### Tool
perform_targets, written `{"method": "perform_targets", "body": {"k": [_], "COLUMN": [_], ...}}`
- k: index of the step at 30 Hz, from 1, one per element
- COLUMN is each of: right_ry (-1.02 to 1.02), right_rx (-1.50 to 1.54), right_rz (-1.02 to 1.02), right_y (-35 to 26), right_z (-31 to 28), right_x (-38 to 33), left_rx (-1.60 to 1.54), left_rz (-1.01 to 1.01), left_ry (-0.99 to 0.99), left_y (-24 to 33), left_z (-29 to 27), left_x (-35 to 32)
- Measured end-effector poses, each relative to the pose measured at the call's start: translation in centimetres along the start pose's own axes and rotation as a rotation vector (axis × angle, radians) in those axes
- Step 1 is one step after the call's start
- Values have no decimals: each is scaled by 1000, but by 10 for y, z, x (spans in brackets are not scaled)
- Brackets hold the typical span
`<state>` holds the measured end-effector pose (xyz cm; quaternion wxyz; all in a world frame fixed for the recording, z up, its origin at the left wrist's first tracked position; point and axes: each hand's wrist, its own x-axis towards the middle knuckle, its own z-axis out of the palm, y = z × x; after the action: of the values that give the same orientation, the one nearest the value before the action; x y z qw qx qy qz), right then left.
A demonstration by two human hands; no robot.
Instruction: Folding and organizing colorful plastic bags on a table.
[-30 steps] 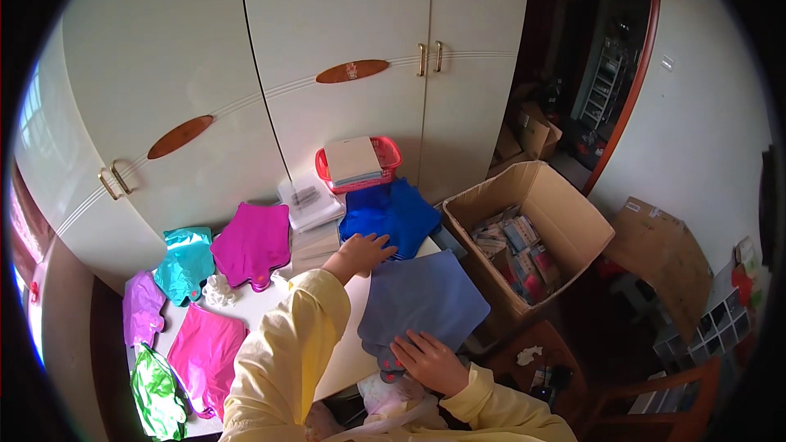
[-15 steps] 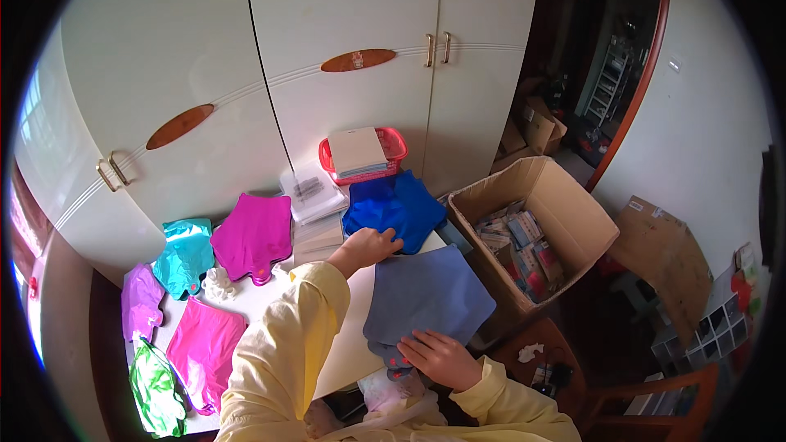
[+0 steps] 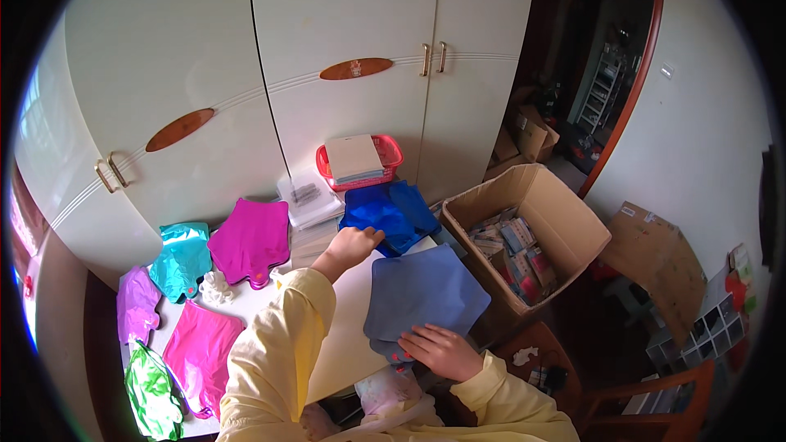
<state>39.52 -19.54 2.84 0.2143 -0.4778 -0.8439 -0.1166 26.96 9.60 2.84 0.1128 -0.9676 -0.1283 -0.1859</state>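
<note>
Fingers closed, my left hand [image 3: 354, 247] grips the near left edge of a glossy blue foil balloon [image 3: 385, 217], flat and star-like, on the table. My right hand [image 3: 442, 352] lies with its fingers stretched over the lower part of a grey-blue flat star-shaped balloon [image 3: 426, 290]. Small red spots show beside those fingertips. Further left lie flat foil balloons in magenta [image 3: 250, 241], teal [image 3: 180, 262], purple [image 3: 137, 303], pink [image 3: 201, 352] and green [image 3: 153, 393].
A red basket [image 3: 396, 151] holding cards stands at the back, beside clear plastic bags [image 3: 307, 200]. White ribbon [image 3: 216, 288] lies between the balloons. Right of the table is an open cardboard box [image 3: 565, 221] with small packs inside. A wooden chair [image 3: 696, 409] stands at lower right.
My left hand has drawn slightly left and the blue balloon's near edge has shifted with it. My right hand stays on the grey-blue balloon. The whole view has moved a little.
</note>
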Motion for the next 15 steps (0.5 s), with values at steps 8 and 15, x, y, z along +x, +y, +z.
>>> {"method": "perform_targets", "body": {"k": [8,15], "right_ry": [15,-117], "right_rx": [0,40], "right_rz": [-6,-4], "right_y": [23,33], "right_z": [12,9], "right_x": [8,-2], "left_rx": [99,149], "left_rz": [54,58], "left_ry": [-35,11], "left_y": [13,24], "left_z": [-5,-11], "left_x": [-18,-27]}}
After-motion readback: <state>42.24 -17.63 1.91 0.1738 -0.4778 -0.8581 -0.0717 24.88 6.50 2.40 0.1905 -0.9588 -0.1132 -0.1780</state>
